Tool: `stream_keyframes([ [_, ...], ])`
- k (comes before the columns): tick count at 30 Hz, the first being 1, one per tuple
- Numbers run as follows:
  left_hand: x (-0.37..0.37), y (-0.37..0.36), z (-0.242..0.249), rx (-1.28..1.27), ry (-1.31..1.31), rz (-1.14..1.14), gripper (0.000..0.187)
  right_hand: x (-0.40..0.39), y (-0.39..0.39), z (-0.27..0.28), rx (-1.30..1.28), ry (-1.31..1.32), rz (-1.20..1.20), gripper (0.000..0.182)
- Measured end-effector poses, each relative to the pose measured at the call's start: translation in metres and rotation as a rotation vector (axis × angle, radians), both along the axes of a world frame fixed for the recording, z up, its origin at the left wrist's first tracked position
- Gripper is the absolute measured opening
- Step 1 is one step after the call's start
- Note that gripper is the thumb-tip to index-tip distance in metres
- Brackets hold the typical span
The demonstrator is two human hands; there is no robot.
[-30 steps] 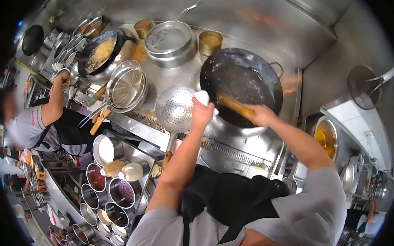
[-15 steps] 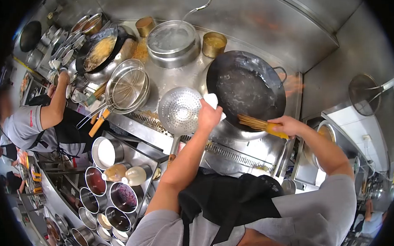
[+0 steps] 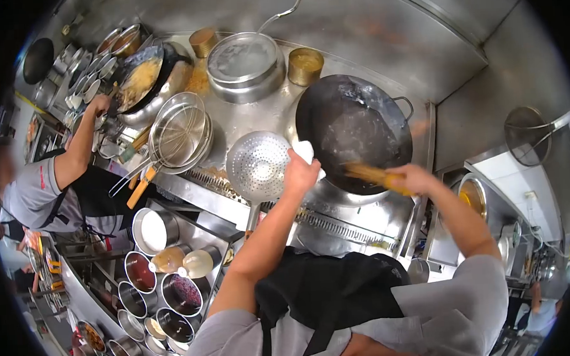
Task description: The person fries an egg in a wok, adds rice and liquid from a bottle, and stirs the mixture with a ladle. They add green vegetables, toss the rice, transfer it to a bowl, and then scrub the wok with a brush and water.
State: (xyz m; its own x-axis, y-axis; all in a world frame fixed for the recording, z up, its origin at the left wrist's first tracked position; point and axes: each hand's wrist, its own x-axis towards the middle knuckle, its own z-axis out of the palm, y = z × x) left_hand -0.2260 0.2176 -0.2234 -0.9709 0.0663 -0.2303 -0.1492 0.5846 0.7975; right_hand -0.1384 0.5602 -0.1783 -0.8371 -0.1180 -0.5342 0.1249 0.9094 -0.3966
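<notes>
Head view: black wok (image 3: pixel 353 133) sits on the burner, its near rim between both grips. Left hand (image 3: pixel 299 174) clamps a white cloth (image 3: pixel 306 153) on the wok's left edge. Right hand (image 3: pixel 414 179) is wrapped round a bamboo brush (image 3: pixel 369 173), bristles over the rim.
</notes>
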Motion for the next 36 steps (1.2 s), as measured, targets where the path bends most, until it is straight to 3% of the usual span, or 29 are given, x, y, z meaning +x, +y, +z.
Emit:
stream_keyframes([
  [2, 0.002, 0.001, 0.005, -0.022, -0.067, 0.031, 0.071, -0.041, -0.001, 0.036, 0.321, -0.053, -0.086, 0.041],
  [4, -0.001, 0.000, -0.003, -0.010, -0.054, 0.031, 0.073, -0.104, 0.038, -0.048, 0.221, 0.182, -0.113, 0.041],
  [6, 0.001, -0.003, -0.004, 0.038, -0.060, 0.013, 0.076, -0.117, -0.056, -0.027, 0.264, 0.350, -0.457, 0.046],
  [8, -0.002, -0.014, -0.011, 0.044, -0.046, -0.007, 0.082, -0.111, -0.106, -0.072, 0.217, 0.431, -0.573, 0.048],
  [11, 0.000, -0.019, -0.002, 0.180, -0.058, -0.045, 0.075, -0.064, -0.132, -0.033, 0.114, 0.330, -0.560, 0.050],
  [13, -0.002, -0.012, -0.009, 0.199, -0.051, -0.022, 0.079, -0.029, -0.116, 0.004, 0.041, 0.072, -0.283, 0.048],
  [14, 0.000, -0.009, -0.014, 0.221, -0.044, 0.024, 0.082, -0.002, -0.091, -0.005, 0.092, 0.198, -0.139, 0.049],
  [15, 0.004, -0.004, -0.005, 0.190, 0.019, 0.060, 0.081, 0.013, -0.082, 0.029, 0.145, 0.018, -0.119, 0.050],
  [17, 0.001, 0.001, -0.004, 0.159, -0.021, 0.058, 0.078, 0.036, 0.006, 0.010, 0.229, 0.071, 0.018, 0.050],
  [18, 0.000, 0.001, -0.005, 0.132, -0.056, 0.066, 0.076, 0.021, 0.021, 0.044, 0.286, 0.001, 0.028, 0.049],
  [20, -0.005, 0.000, -0.007, 0.118, -0.052, 0.032, 0.074, -0.036, 0.020, 0.086, 0.664, -0.110, 0.012, 0.043],
  [22, -0.006, -0.002, -0.007, 0.107, -0.051, 0.010, 0.072, -0.095, 0.030, 0.034, 0.529, 0.225, -0.093, 0.039],
  [24, -0.009, -0.004, -0.004, 0.066, -0.067, -0.033, 0.081, -0.118, -0.015, -0.023, 0.443, 0.311, -0.234, 0.044],
  [26, -0.008, -0.002, -0.005, 0.093, -0.078, -0.030, 0.084, -0.094, -0.067, -0.067, 0.349, 0.384, -0.300, 0.052],
  [28, -0.008, -0.006, 0.004, 0.014, -0.099, -0.046, 0.083, -0.092, -0.075, -0.091, 0.350, 0.439, -0.256, 0.054],
  [30, -0.007, -0.009, 0.001, -0.013, -0.085, -0.037, 0.081, -0.101, -0.065, -0.088, 0.405, 0.492, -0.253, 0.055],
  [32, -0.006, -0.009, 0.001, 0.015, -0.063, -0.062, 0.082, -0.130, -0.055, -0.080, 0.271, 0.458, -0.567, 0.055],
  [34, -0.007, -0.014, -0.016, 0.085, -0.032, -0.083, 0.085, -0.140, -0.096, -0.091, 0.167, 0.415, -0.701, 0.052],
  [36, -0.007, -0.011, -0.026, 0.161, 0.057, -0.063, 0.085, -0.124, -0.131, -0.090, -0.039, 0.414, -0.528, 0.050],
])
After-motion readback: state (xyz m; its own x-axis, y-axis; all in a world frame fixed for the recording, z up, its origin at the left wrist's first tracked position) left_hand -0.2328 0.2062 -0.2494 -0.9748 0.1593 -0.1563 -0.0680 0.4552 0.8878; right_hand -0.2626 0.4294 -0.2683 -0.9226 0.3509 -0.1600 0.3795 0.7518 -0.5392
